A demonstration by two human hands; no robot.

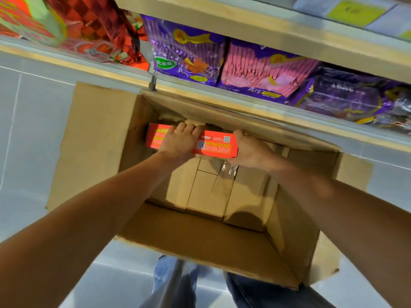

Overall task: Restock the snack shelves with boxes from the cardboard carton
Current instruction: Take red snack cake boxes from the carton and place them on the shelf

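Both hands are down in the carton (200, 232), which stands open on the floor (33, 130) against the foot of the shelving.

- Box (213, 146): red, long, held level at the carton's far wall, below the rim and not yet lifted clear.
- Left hand (180, 141): fingers curled over the far top edge of the box, gripping near its left half.
- Right hand (251, 150): wraps the box's right end. The thumb side is visible, but the fingers are mostly hidden behind the box.

Progress (judged): this is the pick-up stage of one box, and nothing from this carton is seen placed. No other red box shows inside. Brown panels with a strip of tape (226, 170) cover the carton's bottom; whether they are flaps or more packed stock cannot be told.

Surroundings:
- The shelf (266, 114) just above the carton's far edge carries purple bags (184, 52), a pink bag (262, 70) and a dark bag (347, 96), packed side by side.
- Red bags (100, 30) sit towards the shelf's left end.
- No slot for the box is in view.

Obstruction (judged): the shelf lip overhangs the carton's far wall, so the lift probably has to come back toward the person first.
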